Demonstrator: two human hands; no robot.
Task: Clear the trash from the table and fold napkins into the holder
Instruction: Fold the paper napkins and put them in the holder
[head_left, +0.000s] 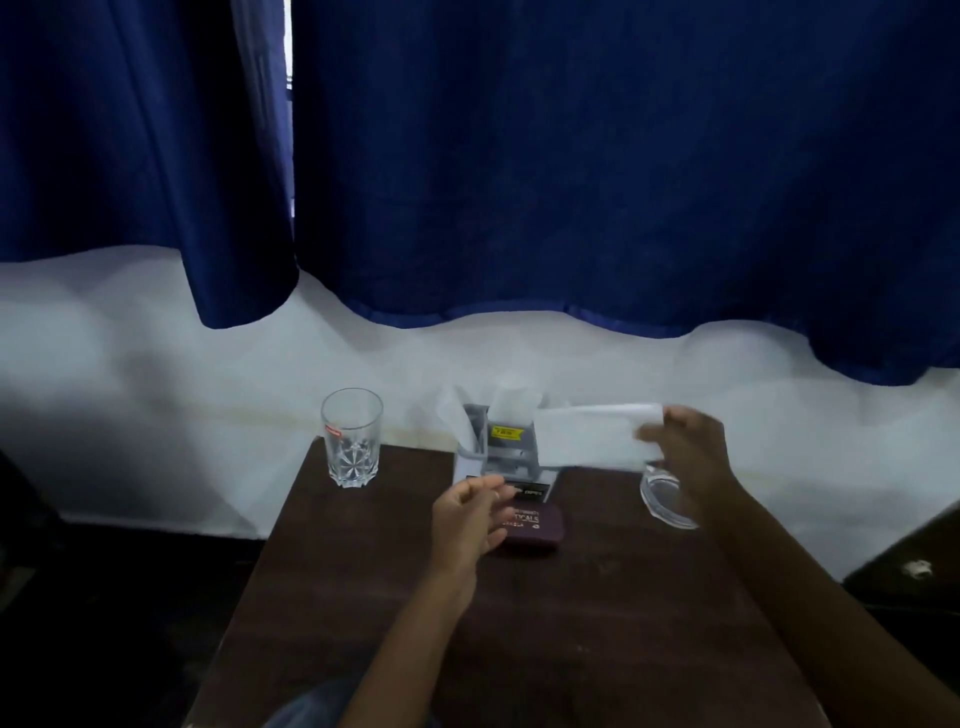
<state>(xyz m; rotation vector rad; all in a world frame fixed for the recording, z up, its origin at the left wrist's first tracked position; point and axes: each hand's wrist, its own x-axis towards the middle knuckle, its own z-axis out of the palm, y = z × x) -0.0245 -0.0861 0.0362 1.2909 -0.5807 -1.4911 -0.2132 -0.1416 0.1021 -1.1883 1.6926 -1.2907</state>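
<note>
A grey napkin holder (506, 452) with a yellow sticker stands at the far edge of the dark wooden table (509, 623). White napkins (511, 402) stick up out of it. My right hand (685, 452) pinches a folded white napkin (587, 436) by its right end and holds it in the air, just right of the holder. My left hand (470, 519) hovers in front of the holder with loosely curled fingers and holds nothing.
A clear drinking glass (352, 439) stands at the table's far left corner. A maroon spectacle case (532, 527) lies in front of the holder. A clear glass dish (665, 493) sits at the far right, partly behind my right hand. Blue curtains hang behind.
</note>
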